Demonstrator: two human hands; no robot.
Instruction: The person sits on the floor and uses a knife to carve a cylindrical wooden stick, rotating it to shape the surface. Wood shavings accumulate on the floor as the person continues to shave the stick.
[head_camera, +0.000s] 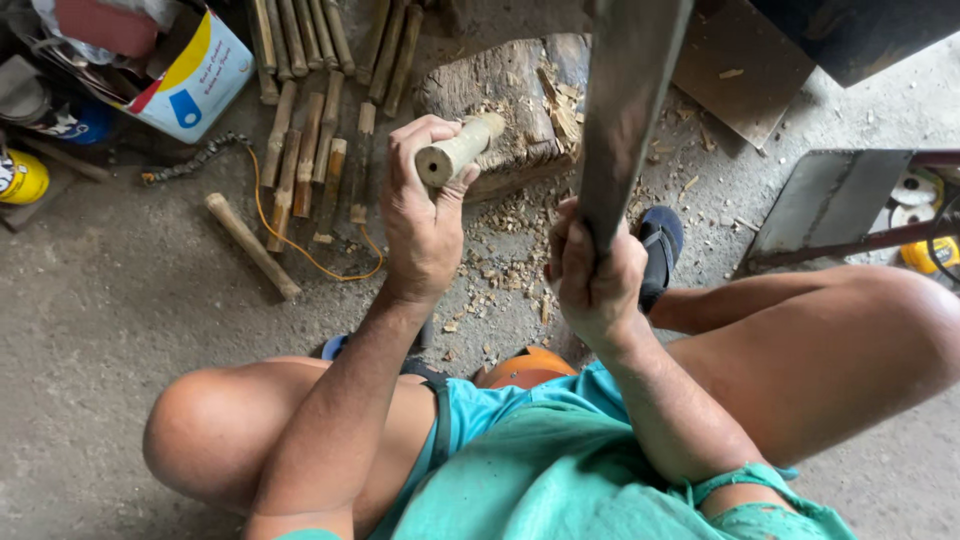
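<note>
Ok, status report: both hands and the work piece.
Left hand shut on short bamboo piece, propped on wooden chopping block. Right hand shut on machete, blade raised. Path clear.

Chopping block (505, 85): ahead of knees, chips (500, 265) before it. Cut sticks (300, 150) to its left; cardboard box (195, 80) farther left; metal plate (835, 200) right.
</note>
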